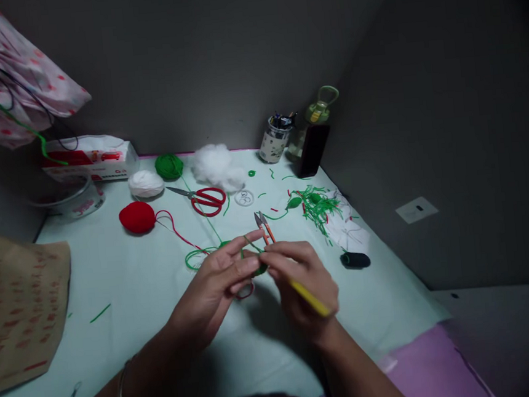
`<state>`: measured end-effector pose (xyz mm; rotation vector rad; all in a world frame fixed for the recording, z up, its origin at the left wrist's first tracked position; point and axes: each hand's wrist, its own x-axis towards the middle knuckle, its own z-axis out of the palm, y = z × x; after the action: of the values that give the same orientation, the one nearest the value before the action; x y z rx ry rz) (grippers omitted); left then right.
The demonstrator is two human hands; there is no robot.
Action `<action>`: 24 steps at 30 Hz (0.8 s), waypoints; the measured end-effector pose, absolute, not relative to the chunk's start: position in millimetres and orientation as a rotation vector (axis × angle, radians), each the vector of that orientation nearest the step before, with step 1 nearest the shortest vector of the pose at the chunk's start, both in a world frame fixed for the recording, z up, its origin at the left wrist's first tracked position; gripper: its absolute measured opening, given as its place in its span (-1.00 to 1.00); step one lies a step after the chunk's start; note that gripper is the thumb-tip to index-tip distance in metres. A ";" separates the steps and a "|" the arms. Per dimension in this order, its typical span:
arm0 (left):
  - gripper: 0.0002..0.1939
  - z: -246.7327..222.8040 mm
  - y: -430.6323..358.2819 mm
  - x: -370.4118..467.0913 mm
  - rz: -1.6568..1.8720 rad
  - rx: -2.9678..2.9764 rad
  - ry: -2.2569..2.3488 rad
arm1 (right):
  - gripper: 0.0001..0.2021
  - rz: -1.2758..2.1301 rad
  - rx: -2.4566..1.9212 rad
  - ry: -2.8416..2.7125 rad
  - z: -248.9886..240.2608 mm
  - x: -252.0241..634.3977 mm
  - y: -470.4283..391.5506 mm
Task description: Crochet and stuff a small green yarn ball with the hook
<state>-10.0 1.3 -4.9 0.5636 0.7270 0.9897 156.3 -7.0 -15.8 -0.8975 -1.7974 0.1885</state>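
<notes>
My left hand [216, 283] pinches a small green crocheted piece [260, 268], with green yarn running over its raised index finger. In my right hand [302, 278] is a crochet hook with a yellow handle [310, 297], its tip at the green piece between both hands. Just beyond the fingers lie orange-handled thread snips [267, 228]. Loops of green yarn [196, 259] rest left of the hands, and a strand leads back to a green yarn ball [169, 166]. The fingers partly hide the green piece.
Red-handled scissors [208, 201], a red yarn ball [137, 218], a white yarn ball [146, 184] and white stuffing [218, 165] lie behind. Green yarn scraps [318, 209], a pen cup [273, 142] and a bottle [318, 114] stand rightward. A paper bag [21, 306] is at left.
</notes>
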 end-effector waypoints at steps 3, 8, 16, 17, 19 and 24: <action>-0.57 -2.6 3.2 -13.3 0.996 0.553 0.707 | -0.78 0.634 -0.850 -1.440 -12.6 157.4 -1.4; -0.54 -3.6 -0.6 -12.2 1.012 0.752 0.809 | -0.84 0.787 -0.863 -1.456 -10.1 151.9 2.4; -0.53 -4.8 1.9 -7.6 0.988 0.473 0.740 | -0.67 0.230 -0.875 -1.788 -13.3 152.8 -6.5; -0.56 -4.8 3.2 -8.8 0.964 0.438 0.729 | -0.70 0.332 -0.877 -1.694 -12.8 154.1 -4.9; -0.59 -5.5 4.9 -11.3 0.962 0.435 0.733 | -0.76 0.593 -0.873 -1.458 -11.6 155.9 -0.9; -0.54 -10.3 2.9 -13.0 0.980 0.728 0.782 | -0.84 0.936 -0.863 -1.366 -11.7 154.9 4.8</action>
<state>-13.0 2.9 -10.3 0.7277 0.7815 0.9802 154.9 4.8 -11.7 -0.8627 -1.3657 0.9364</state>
